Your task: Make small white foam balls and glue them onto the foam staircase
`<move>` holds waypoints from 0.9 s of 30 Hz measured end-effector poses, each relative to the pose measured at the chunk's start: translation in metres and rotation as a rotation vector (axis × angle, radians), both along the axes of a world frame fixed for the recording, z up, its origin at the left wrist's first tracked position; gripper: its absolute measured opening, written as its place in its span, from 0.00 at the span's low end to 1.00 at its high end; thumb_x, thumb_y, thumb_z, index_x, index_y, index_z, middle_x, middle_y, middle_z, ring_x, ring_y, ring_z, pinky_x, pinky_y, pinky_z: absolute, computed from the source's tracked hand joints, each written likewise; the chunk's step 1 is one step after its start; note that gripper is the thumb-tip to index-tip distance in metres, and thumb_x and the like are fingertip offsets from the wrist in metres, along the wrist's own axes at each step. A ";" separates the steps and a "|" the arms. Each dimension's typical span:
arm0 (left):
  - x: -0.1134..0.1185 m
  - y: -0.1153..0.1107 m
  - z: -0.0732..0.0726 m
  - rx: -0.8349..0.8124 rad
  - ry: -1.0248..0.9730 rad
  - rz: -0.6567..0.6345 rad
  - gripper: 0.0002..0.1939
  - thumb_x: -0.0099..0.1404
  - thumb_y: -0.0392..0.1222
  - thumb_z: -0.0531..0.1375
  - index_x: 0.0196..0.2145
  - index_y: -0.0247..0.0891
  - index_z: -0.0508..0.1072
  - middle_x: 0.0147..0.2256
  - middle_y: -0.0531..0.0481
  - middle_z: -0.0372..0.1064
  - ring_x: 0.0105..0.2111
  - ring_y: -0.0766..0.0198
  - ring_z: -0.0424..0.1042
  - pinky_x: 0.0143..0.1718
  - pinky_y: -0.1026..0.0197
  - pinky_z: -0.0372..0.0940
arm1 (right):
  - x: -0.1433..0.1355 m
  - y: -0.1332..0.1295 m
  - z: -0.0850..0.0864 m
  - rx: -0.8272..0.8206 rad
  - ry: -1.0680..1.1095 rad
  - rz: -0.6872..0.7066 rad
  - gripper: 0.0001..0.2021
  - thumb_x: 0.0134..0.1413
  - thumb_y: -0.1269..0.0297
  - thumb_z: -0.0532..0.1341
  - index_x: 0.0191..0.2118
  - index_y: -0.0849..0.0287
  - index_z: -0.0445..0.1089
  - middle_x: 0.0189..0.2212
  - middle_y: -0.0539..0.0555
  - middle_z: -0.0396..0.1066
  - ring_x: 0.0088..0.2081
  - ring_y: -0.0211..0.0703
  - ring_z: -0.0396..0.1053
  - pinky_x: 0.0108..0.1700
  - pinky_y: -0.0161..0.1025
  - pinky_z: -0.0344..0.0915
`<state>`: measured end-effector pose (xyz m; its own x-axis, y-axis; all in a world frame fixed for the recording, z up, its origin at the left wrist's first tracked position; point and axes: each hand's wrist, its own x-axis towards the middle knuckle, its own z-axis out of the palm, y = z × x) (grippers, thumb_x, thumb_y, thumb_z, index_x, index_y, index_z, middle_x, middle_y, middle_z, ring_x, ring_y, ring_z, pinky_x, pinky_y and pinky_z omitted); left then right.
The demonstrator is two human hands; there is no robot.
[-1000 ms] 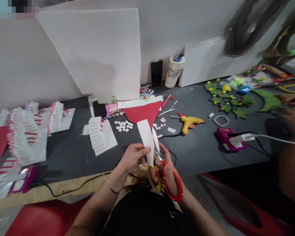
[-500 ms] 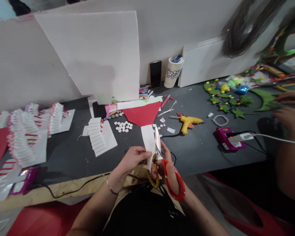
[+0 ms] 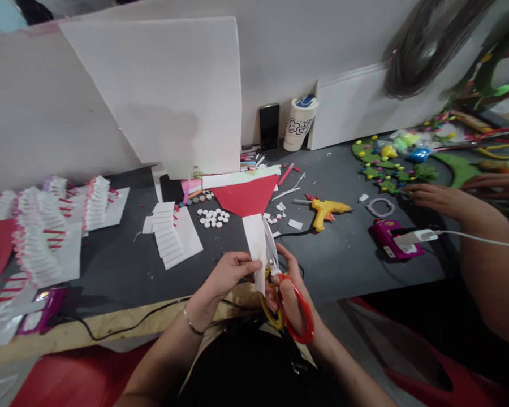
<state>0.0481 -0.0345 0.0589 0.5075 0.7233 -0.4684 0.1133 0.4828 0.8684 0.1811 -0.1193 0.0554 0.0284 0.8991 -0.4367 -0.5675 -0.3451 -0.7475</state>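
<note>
Pinched in the fingers of my left hand (image 3: 237, 271) is a strip of white paper (image 3: 255, 240), held upright near the table's front edge. My right hand (image 3: 294, 294) is closed around scissors (image 3: 297, 311) with one red and one yellow handle. The scissor blades point away from me along the right edge of the strip and look nearly together; part of them lies behind the paper. Just beyond the strip's far end lies a piece of red paper (image 3: 249, 196), with a white strip (image 3: 240, 178) along its back edge.
A yellow glue gun (image 3: 324, 212), white paper scraps (image 3: 296, 224) and white discs (image 3: 212, 218) lie around. Folded white paper pieces (image 3: 167, 234) sit left. A cup (image 3: 299, 124) and phone (image 3: 269, 127) stand behind. At right, another person's hands (image 3: 439, 198) are near green felt pieces (image 3: 388, 185).
The scissor handles have swung closer together and the blades have closed along the strip. At right, the other person's hand has reached further left over the green pieces.
</note>
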 end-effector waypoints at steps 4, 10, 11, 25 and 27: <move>-0.002 0.000 -0.003 0.003 0.015 -0.027 0.17 0.51 0.52 0.68 0.26 0.33 0.79 0.26 0.48 0.74 0.26 0.66 0.67 0.31 0.64 0.62 | 0.002 0.000 -0.003 0.008 0.024 0.009 0.49 0.47 0.50 0.65 0.68 0.47 0.34 0.19 0.40 0.61 0.16 0.34 0.57 0.18 0.30 0.56; -0.008 0.002 -0.003 0.029 0.057 -0.082 0.18 0.51 0.53 0.68 0.28 0.32 0.79 0.27 0.49 0.73 0.26 0.66 0.67 0.32 0.64 0.61 | 0.006 -0.003 -0.002 0.136 0.025 0.070 0.54 0.44 0.38 0.64 0.69 0.46 0.31 0.22 0.41 0.62 0.18 0.34 0.57 0.20 0.32 0.57; -0.009 0.002 -0.003 0.038 0.073 -0.088 0.18 0.51 0.53 0.68 0.28 0.32 0.79 0.26 0.49 0.73 0.26 0.67 0.66 0.32 0.64 0.61 | 0.007 -0.004 -0.002 0.146 0.015 0.078 0.54 0.44 0.36 0.64 0.69 0.47 0.31 0.22 0.41 0.61 0.18 0.34 0.57 0.20 0.32 0.57; -0.010 0.002 -0.001 0.077 0.140 -0.126 0.15 0.54 0.50 0.66 0.28 0.33 0.78 0.24 0.51 0.70 0.25 0.68 0.65 0.30 0.64 0.59 | 0.007 0.000 -0.005 0.067 -0.027 0.038 0.40 0.55 0.49 0.58 0.68 0.47 0.37 0.19 0.40 0.62 0.16 0.33 0.57 0.20 0.30 0.57; -0.009 0.001 -0.001 0.070 0.131 -0.128 0.14 0.54 0.50 0.66 0.28 0.34 0.78 0.24 0.51 0.70 0.25 0.68 0.65 0.30 0.65 0.60 | 0.006 -0.001 -0.005 0.066 -0.036 0.031 0.39 0.56 0.49 0.58 0.68 0.48 0.39 0.18 0.40 0.62 0.15 0.32 0.55 0.19 0.29 0.56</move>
<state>0.0392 -0.0331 0.0578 0.5349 0.6902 -0.4874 0.2843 0.3961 0.8731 0.1870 -0.1203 0.0499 0.0147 0.9266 -0.3758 -0.5296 -0.3115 -0.7890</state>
